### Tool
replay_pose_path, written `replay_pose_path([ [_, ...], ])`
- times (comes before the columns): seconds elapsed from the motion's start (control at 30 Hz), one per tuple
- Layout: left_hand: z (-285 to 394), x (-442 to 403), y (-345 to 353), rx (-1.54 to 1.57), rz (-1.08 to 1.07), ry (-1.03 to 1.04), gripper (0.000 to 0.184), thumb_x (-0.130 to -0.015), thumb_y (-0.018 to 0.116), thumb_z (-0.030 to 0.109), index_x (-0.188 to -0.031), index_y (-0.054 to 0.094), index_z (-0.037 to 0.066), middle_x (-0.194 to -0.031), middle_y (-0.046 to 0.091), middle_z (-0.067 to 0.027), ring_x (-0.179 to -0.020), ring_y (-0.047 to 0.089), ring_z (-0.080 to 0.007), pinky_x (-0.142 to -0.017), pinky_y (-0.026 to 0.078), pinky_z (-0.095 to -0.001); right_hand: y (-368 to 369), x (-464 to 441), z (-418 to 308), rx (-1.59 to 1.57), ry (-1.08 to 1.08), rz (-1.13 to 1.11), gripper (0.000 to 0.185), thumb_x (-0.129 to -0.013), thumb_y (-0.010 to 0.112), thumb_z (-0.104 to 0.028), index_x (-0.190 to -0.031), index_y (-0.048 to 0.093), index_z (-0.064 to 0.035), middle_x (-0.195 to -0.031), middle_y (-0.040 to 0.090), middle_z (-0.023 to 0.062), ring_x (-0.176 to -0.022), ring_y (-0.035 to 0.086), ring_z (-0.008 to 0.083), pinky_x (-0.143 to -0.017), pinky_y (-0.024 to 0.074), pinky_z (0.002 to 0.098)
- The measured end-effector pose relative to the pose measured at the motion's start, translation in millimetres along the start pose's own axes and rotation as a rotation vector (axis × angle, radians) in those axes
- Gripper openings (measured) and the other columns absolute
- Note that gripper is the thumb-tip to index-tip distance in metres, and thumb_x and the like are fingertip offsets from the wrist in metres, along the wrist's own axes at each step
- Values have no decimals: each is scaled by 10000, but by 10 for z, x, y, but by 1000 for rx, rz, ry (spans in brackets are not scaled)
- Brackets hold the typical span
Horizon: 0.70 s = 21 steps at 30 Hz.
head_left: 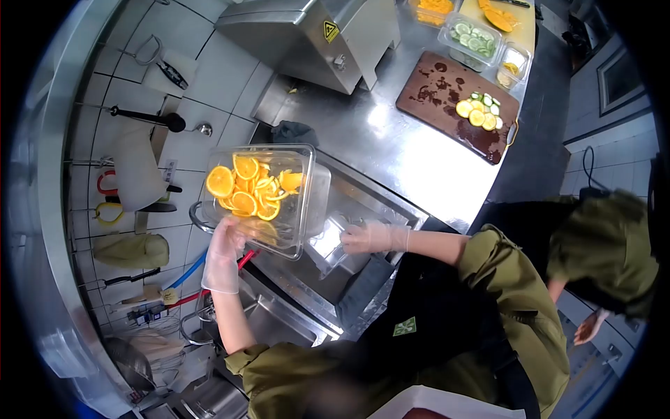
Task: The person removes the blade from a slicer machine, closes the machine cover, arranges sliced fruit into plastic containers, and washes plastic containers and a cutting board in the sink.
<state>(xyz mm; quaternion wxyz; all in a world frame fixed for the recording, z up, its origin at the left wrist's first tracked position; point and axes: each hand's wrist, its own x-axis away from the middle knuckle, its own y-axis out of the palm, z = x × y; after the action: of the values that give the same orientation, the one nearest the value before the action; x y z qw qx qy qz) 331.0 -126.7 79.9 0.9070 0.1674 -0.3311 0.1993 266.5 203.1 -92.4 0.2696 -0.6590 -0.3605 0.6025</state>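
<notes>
My left hand [227, 253], in a clear plastic glove, grips the near edge of a clear plastic container [306, 202]. Orange slices [252, 187] lie heaped inside it. A second translucent container or lid [319, 199] shows behind its right side. My right hand [364, 238], gloved too, is closed over the sink area, apart from the orange container. Beside its fingers is a shiny, see-through item [326, 241] whose kind I cannot make out; whether the hand grips it is unclear.
A brown cutting board [426, 87] bears lemon and cucumber slices [480, 112]. Clear tubs of cucumber [474, 40] and orange-coloured pieces [433, 10] stand beyond. A steel machine [300, 42] and a grey cloth [294, 133] sit on the counter. Utensils hang left. Another person [600, 244] bends at right.
</notes>
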Motion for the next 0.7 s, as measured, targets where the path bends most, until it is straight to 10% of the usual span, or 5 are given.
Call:
replay_pose_path([
  [0.37, -175, 88, 174, 9, -87, 29, 410, -816, 486, 144, -1121, 479, -130, -1023, 609, -309, -800, 643, -306, -695, 529, -306, -159, -250, 54, -20, -152, 39, 100, -720, 559, -151, -771, 474, -153, -862, 460, 18, -699, 522, 166, -483, 464, 286],
  [0.6, -178, -65, 289, 26, -121, 41, 392, -819, 480, 144, -1103, 479, -127, -995, 617, -302, -785, 643, -317, -698, 532, -303, 71, 234, -278, -501, 1179, 277, 39, -734, 501, 10, -744, 463, 6, -832, 498, 176, -745, 522, 382, -658, 433, 441],
  [0.7, -185, -165, 310, 48, -125, 17, 367, -818, 486, 142, -1089, 493, -106, -974, 625, -294, -771, 651, -323, -694, 542, -310, 86, 525, -190, -322, 1287, 296, 17, -751, 492, -1, -742, 494, 13, -827, 509, 192, -760, 513, 386, -691, 432, 424],
])
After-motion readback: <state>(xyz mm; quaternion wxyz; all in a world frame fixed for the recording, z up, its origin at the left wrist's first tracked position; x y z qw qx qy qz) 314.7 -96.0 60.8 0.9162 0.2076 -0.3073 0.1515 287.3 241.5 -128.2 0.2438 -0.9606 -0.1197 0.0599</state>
